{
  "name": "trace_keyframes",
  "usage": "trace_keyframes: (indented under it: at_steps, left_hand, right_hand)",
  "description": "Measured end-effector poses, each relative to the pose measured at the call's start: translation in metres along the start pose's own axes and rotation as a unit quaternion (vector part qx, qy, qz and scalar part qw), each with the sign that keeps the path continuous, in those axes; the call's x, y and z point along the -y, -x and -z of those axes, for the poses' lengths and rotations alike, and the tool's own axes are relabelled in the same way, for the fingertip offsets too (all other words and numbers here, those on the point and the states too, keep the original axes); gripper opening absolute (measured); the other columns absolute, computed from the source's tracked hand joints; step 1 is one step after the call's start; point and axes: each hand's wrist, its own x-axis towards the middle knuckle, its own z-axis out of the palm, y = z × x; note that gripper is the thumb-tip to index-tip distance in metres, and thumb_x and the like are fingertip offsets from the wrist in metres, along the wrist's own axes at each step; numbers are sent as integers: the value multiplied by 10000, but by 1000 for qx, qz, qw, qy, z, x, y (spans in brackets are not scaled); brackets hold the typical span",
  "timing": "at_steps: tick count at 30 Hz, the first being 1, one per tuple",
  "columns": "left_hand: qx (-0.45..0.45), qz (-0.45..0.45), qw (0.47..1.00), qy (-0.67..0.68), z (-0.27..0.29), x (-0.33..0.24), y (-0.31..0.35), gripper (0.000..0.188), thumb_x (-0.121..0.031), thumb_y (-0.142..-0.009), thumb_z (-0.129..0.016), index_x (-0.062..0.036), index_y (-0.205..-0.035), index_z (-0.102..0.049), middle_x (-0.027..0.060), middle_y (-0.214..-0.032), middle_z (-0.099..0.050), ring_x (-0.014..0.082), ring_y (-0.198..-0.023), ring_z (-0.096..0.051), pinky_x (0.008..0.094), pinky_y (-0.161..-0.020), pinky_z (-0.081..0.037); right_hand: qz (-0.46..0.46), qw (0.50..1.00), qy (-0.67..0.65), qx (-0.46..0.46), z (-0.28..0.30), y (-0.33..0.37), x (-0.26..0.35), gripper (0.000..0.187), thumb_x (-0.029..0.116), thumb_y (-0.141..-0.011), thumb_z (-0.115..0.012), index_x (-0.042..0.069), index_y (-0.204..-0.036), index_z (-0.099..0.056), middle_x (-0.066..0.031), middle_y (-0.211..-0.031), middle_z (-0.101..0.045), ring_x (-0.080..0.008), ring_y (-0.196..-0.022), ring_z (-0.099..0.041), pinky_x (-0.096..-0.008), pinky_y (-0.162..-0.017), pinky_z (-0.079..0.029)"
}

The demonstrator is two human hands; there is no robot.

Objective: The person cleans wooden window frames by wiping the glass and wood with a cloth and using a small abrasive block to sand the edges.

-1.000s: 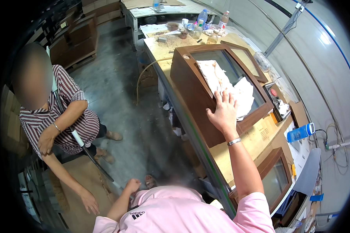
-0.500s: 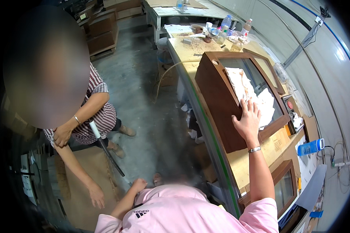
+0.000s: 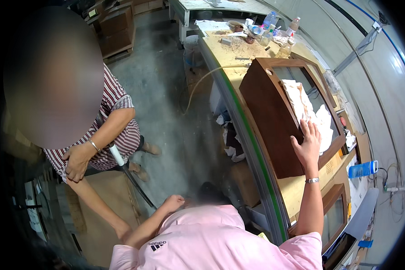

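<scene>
My right hand (image 3: 308, 146) rests on the upper edge of a dark brown wooden cabinet (image 3: 270, 121) lying on the bench. Its fingers are spread, and the fingertips reach onto a crumpled white cloth (image 3: 323, 126) with brown stains. The cloth lies over the cabinet's glass panel (image 3: 289, 73). Close in front of my body, my left hand (image 3: 174, 202) is curled closed; whether anything is in it is hidden. A black and white pole (image 3: 137, 184) slants down beside my left forearm, its lower end close to that arm.
At left stands a person in a striped shirt (image 3: 121, 96), one arm reaching toward my left elbow. Bottles (image 3: 270, 20) and small pots crowd the bench's far end. A hose (image 3: 202, 81) hangs over the bench edge. A smaller glazed wooden frame (image 3: 333, 211) and a blue bottle (image 3: 362, 169) lie nearer.
The bench and cabinet have shifted right in view. My right hand stays by the cloth. My left hand has risen slightly and moved right; the other person's lowered arm now reaches my left arm.
</scene>
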Motion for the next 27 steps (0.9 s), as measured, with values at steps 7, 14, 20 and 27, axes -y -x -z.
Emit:
trace_keyframes:
  at_steps: [7,14,20,27]
  left_hand:
    - [14,-4,999,38,52,-50,-48,315,-249,-896,-680,-29,-1115,-730,157,-1031,-755,238,-960,-722,346,-864,-557]
    - [4,43,995,-89,145,-65,-128,268,-285,-887,-671,-87,-1051,-746,147,-991,-741,301,-943,-708,390,-833,-549]
    - [-126,41,985,-110,244,-157,-182,257,-246,-906,-669,-60,-1071,-732,168,-990,-736,318,-937,-711,397,-820,-541]
    - [-103,83,977,-169,348,-216,-253,258,-295,-899,-669,-132,-1091,-721,168,-1070,-716,389,-1040,-660,484,-861,-529]
  right_hand:
    - [33,981,-90,-169,6,-1,47,443,54,-808,-701,28,-1244,-628,-195,-1406,-526,-413,-1328,-450,-512,-1118,-328]
    - [56,844,-512,146,-122,-82,195,182,36,-813,-692,-26,-984,-696,-181,-1048,-702,-355,-938,-693,-393,-813,-561]
    - [269,817,-439,261,-193,-220,273,216,101,-806,-708,15,-1003,-680,-164,-924,-664,-364,-885,-656,-446,-750,-535]
    - [208,824,-418,323,-261,-326,354,302,161,-854,-723,26,-1122,-697,-182,-1074,-691,-355,-905,-684,-421,-817,-548]
